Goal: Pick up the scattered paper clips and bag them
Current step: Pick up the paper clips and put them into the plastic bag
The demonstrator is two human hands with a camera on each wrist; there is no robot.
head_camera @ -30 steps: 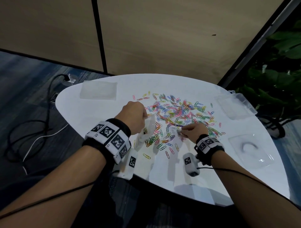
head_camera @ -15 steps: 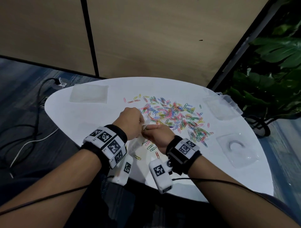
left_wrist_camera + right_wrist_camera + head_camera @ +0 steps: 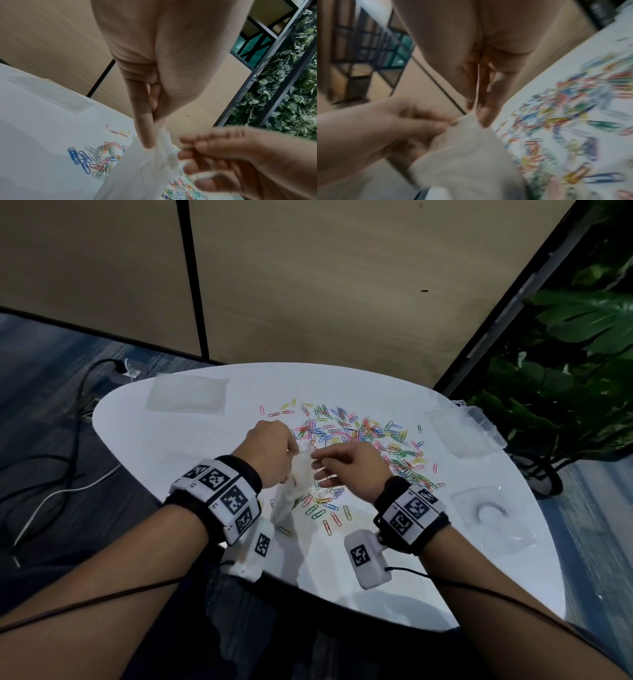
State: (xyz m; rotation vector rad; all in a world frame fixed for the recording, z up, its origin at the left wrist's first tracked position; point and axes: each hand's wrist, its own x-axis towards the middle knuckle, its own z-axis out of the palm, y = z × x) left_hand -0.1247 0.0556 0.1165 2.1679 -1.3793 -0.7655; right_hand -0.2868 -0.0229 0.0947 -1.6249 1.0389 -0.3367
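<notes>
Many coloured paper clips [image 3: 359, 436] lie scattered across the middle of the white table [image 3: 171, 460]. My left hand [image 3: 289, 450] holds a clear plastic bag [image 3: 296, 484] up by its top edge, pinched between thumb and forefinger [image 3: 145, 135]. Some clips show inside the bag near its bottom. My right hand [image 3: 317, 458] is at the bag's mouth. In the blurred right wrist view, its thumb and forefinger pinch a thin white strip [image 3: 477, 83], seemingly a white paper clip seen edge-on, its lower end at the bag's [image 3: 462, 155] opening. The other right fingers are spread.
A stack of flat clear bags [image 3: 186, 393] lies at the table's back left. A clear plastic box [image 3: 466, 433] and a clear packet [image 3: 489, 511] sit on the right side. Plants [image 3: 565, 378] stand to the right, cables [image 3: 68, 460] run over the floor on the left.
My right hand left the clip pile and came left to the bag's mouth, where it stays. The left hand kept holding the bag up.
</notes>
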